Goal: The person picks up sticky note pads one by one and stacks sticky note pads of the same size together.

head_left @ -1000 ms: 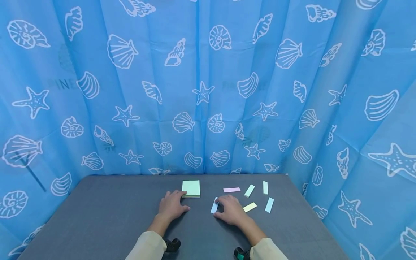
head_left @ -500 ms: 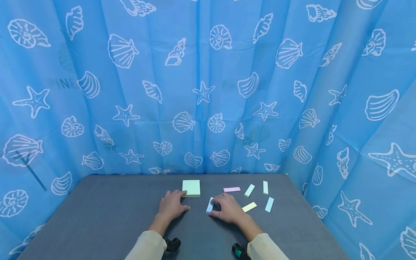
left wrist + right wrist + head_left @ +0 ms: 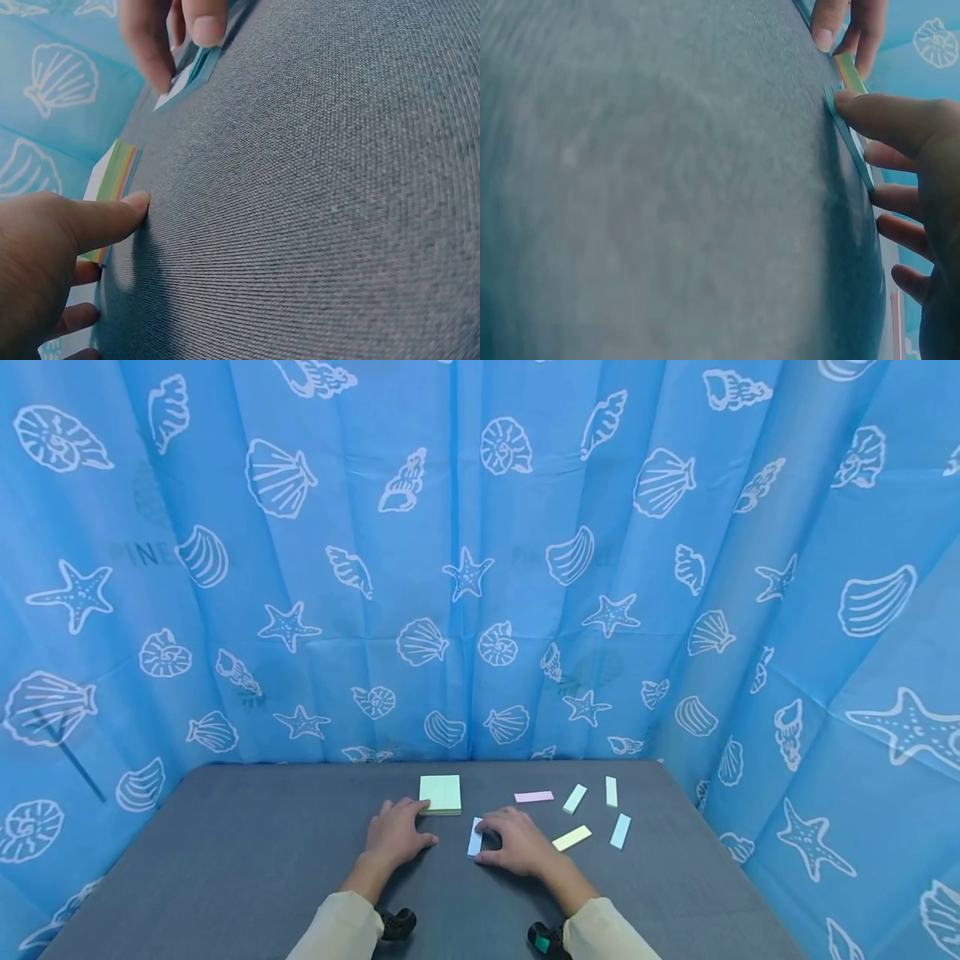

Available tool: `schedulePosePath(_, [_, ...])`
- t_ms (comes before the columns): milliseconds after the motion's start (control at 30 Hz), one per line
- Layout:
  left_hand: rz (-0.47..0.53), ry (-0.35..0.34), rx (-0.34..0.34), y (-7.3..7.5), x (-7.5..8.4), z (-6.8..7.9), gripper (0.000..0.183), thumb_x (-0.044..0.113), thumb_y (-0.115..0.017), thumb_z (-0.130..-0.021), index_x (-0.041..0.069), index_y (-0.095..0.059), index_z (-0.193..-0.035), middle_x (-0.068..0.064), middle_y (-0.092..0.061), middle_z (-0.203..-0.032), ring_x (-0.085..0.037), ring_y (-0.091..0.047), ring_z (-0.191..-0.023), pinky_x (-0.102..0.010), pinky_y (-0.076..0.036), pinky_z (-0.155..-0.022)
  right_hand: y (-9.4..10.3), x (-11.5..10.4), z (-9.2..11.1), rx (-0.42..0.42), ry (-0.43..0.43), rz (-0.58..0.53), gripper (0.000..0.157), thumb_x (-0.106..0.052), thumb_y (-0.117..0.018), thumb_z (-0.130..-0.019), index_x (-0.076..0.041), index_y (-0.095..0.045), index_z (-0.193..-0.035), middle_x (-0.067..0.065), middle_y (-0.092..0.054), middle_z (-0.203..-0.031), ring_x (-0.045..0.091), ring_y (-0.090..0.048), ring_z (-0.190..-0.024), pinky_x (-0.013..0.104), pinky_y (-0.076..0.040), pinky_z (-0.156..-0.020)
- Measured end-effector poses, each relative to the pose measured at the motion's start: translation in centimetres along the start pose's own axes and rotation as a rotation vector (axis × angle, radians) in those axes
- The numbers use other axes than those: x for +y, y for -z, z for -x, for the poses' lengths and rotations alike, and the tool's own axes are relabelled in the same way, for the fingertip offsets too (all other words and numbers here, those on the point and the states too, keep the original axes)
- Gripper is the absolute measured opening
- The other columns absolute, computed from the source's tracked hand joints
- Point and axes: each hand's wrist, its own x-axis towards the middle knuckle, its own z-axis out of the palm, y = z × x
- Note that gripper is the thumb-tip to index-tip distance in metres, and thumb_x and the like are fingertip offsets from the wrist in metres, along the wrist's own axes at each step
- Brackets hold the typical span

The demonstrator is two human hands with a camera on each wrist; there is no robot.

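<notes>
A square pad of sticky notes (image 3: pixel 440 793), pale green on top with several coloured layers at its side, lies flat on the table. My left hand (image 3: pixel 396 833) rests beside it, a fingertip on its near left corner and the thumb spread away. To the right, my right hand (image 3: pixel 517 842) holds a narrow light blue sticky-note pad (image 3: pixel 475 839) by its two ends, between thumb and fingers, at the tabletop. The blue pad's layered edge (image 3: pixel 847 139) shows in the right wrist view, where the other fingers extend loosely past it.
Further right lie narrow pads: a pink one (image 3: pixel 534 797), a yellow one (image 3: pixel 572 838), two pale green ones (image 3: pixel 575 799) and another light blue one (image 3: pixel 620 831). The grey table (image 3: pixel 285 843) ends at a blue shell-print curtain (image 3: pixel 465 610).
My right hand has slid the narrow blue pad leftward over the table, closer to the square pad, and turned it more upright. My left hand has stayed in place.
</notes>
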Motion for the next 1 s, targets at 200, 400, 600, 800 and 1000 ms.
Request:
schedulePosePath(200, [-0.001,0.025,-0.024,-0.07,0.15,-0.16,0.062,0.039,-0.082,-0.076,0.017,-0.063,-0.13,-0.008,-0.061,-0.125,-0.03,-0.051,-0.104,-0.053,-0.043,-0.088,-0.26,-0.4,-0.42,-0.046,-0.033,-0.048,0.043,-0.043,-0.074,-0.083,-0.019,-0.068,-0.118,0.004,-0.061,-0.128,0.026,-0.049,-0.123,0.052,-0.035,-0.101])
schedulePosePath(400, [-0.009,0.041,-0.023,-0.26,0.23,-0.22,0.062,0.04,-0.083,-0.075,0.018,-0.064,-0.13,-0.007,-0.061,-0.125,-0.029,-0.051,-0.105,-0.053,-0.043,-0.087,-0.33,-0.27,-0.51,-0.045,-0.06,-0.119,0.042,-0.039,-0.075,-0.083,-0.018,-0.069,-0.118,0.005,-0.06,-0.13,0.027,-0.047,-0.124,0.053,-0.034,-0.102])
schedulePosePath(600, [-0.002,0.037,-0.015,-0.37,0.24,-0.15,0.062,0.039,-0.083,-0.075,0.017,-0.064,-0.129,-0.008,-0.061,-0.125,-0.029,-0.05,-0.103,-0.052,-0.043,-0.086,-0.5,-0.1,-0.4,-0.008,-0.063,-0.138,0.041,-0.036,-0.077,-0.083,-0.015,-0.069,-0.117,0.005,-0.061,-0.129,0.028,-0.048,-0.122,0.054,-0.035,-0.1])
schedulePosePath(800, [0.001,0.027,-0.022,-0.35,0.1,-0.13,0.062,0.04,-0.082,-0.076,0.017,-0.063,-0.13,-0.008,-0.062,-0.124,-0.028,-0.05,-0.1,-0.052,-0.043,-0.086,-0.52,-0.08,-0.38,-0.012,-0.051,-0.133,0.039,-0.035,-0.077,-0.083,-0.015,-0.07,-0.115,0.003,-0.062,-0.128,0.027,-0.05,-0.121,0.054,-0.036,-0.099])
schedulePosePath(1000, [-0.014,0.006,-0.016,-0.24,-0.09,-0.18,0.063,0.04,-0.082,-0.076,0.017,-0.062,-0.131,-0.008,-0.062,-0.124,-0.028,-0.05,-0.1,-0.052,-0.044,-0.085,-0.19,-0.3,-0.52,-0.025,-0.051,-0.123,0.039,-0.035,-0.078,-0.083,-0.015,-0.07,-0.116,0.003,-0.061,-0.129,0.026,-0.05,-0.121,0.053,-0.036,-0.1])
